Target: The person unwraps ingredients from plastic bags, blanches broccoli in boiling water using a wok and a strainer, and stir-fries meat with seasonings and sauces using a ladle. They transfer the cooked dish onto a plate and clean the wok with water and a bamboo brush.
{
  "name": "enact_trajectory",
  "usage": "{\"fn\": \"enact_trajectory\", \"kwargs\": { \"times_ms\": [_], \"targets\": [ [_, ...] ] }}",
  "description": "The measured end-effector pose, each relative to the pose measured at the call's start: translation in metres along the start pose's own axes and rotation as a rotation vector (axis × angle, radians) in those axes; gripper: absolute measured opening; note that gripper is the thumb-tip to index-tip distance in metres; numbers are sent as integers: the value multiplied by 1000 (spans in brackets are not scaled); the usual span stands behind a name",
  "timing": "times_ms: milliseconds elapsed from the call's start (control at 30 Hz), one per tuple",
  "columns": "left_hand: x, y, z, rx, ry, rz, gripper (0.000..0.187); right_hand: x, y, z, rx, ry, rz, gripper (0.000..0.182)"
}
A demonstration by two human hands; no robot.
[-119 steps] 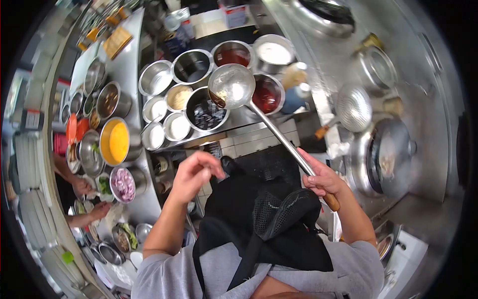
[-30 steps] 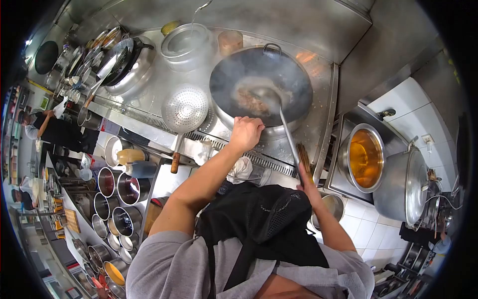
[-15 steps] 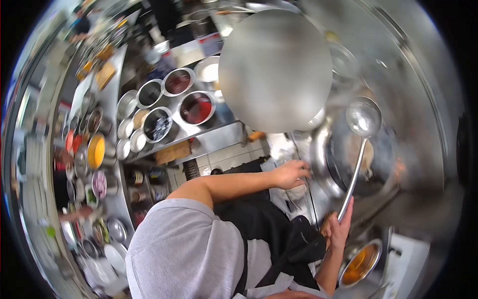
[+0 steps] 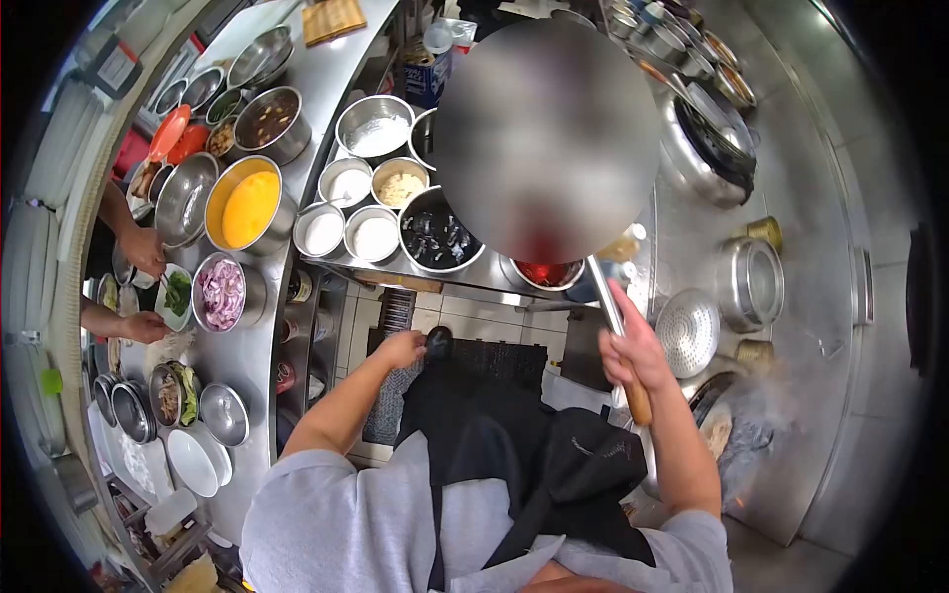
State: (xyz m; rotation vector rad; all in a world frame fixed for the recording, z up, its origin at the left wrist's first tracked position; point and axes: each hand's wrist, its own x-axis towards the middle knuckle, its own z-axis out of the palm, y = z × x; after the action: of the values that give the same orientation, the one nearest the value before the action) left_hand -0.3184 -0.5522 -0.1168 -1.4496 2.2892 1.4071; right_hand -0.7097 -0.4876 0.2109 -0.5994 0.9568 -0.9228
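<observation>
- Near the red-liquid pot [image 4: 547,287], my right hand [image 4: 636,346] is wrapped round the ladle [image 4: 604,295]; far end's hidden.
- Left hand [image 4: 401,349]: loosely half-open, looks empty.
- Careless tilt might drip; unwatched wok [image 4: 748,435] could scorch.

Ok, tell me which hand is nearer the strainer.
Right. In view, the right hand is just left of the strainer; the left hand is much farther out on that same side.
</observation>
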Motion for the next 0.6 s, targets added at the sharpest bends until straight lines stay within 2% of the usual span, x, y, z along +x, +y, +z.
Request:
{"fn": "enact_trajectory", "kwargs": {
  "times_ms": [33, 100, 167, 233, 300, 367, 433, 467, 500, 533, 600],
  "targets": [
    [-6, -27, 4, -25, 66, -45, 35, 32, -9, 5, -42, -24, 38, 88],
    [-13, -90, 30, -103, 75, -233, 30, 90, -16, 13, -131, -5, 84, 85],
    [-39, -132, 50, -22, 62, -121, 27, 134, -19, 29, -328, 72, 111, 82],
    [-50, -165, 80, -124, -63, -466, 25, 164, -20, 43, -440, 107, 124, 79],
    [-70, -183, 93, -108, -78, -435, 24, 182, -22, 53, -714, 189, 185, 77],
    [-75, -190, 99, -89, -98, -403, 24, 192, -24, 59, -742, 186, 193, 77],
    [-75, -193, 102, -204, -64, -461, 25, 200, -27, 68, -875, 203, 255, 76],
    [-73, -194, 101, -206, -67, -460, 25, 203, -27, 67, -848, 190, 266, 76],
    [-67, -195, 100, -334, -35, -439, 24, 205, -28, 68, -850, 192, 268, 76],
    [-61, -194, 97, -462, -3, -415, 24, 205, -30, 69, -724, 201, 267, 75],
    [-41, -187, 89, -469, 17, -461, 26, 203, -33, 70, -528, 201, 229, 76]
  ]
}}
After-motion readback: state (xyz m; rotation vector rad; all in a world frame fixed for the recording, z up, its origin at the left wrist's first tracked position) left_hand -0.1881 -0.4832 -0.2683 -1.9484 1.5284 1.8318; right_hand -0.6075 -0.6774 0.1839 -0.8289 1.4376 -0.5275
